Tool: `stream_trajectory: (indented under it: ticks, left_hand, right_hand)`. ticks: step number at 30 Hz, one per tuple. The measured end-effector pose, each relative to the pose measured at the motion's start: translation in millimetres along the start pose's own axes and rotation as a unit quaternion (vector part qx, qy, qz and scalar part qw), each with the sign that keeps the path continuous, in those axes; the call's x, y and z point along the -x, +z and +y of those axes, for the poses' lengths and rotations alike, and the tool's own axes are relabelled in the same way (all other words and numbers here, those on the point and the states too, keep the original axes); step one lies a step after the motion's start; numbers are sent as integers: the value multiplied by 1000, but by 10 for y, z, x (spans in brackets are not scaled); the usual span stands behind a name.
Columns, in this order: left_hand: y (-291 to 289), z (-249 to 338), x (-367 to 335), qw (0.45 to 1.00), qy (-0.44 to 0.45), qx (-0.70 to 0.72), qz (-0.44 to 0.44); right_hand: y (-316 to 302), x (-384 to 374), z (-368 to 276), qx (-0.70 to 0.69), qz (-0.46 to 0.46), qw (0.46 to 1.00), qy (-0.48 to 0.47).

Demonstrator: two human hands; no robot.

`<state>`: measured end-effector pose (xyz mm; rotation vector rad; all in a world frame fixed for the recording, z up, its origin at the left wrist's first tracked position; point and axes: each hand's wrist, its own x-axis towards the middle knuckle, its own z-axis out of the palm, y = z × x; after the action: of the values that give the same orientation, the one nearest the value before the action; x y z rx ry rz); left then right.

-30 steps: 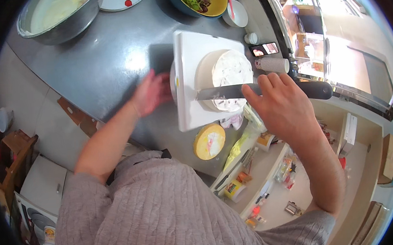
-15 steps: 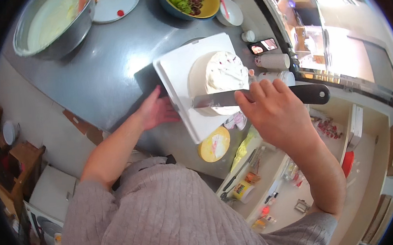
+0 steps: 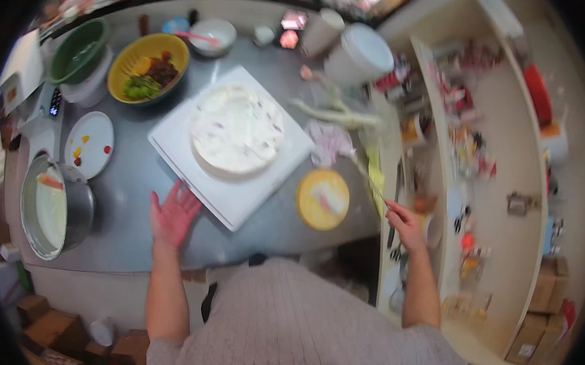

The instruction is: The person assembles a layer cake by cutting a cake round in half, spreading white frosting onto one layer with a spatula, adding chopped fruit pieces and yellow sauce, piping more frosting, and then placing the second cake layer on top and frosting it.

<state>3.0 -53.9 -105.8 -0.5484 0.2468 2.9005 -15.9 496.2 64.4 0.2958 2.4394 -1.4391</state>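
Observation:
A round cake coated in white cream, with dark specks in its top, sits on a square white board. At the board's near left edge my left hand lies palm up, fingers spread and empty; whether the fingertips touch the board I cannot tell. To the right of the board, over the counter's right edge, my right hand is closed round a spatula. Its blade shows as a thin blurred line pointing up and left. Between that hand and the board lies a yellow disc with a white and pink patch.
A metal bowl of cream, a white plate with fruit bits and a yellow bowl of fruit stand left. Behind are a white bowl and a white tub. Cluttered shelves run along the right.
My right hand has drawn the spatula off the cake toward the right and nearer to me. The view has turned, and my left hand has opened palm up by the board.

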Motion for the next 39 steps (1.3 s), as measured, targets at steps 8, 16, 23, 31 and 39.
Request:
stream_trajectory:
  ticks: [8, 16, 23, 31, 39]
  left_hand:
    - [-235, -540, 95, 941, -141, -267, 152]
    - [263, -2098, -313, 803, -301, -502, 112]
    - [321, -2671, -887, 778, -166, -586, 158]
    - [168, -2860, -1042, 805, -171, -535, 194]
    - [224, -2996, -894, 818, -154, -543, 111]
  right_hand:
    - [940, 294, 1502, 91, 89, 991, -46]
    - [599, -279, 2050, 366, 157, 914, -75]
    - [311, -284, 2179, 74, 206, 975, -48]
    - [447, -1321, 1622, 51, 62, 996, -39]
    - [591, -1722, 1699, -35, -90, 995, -21]
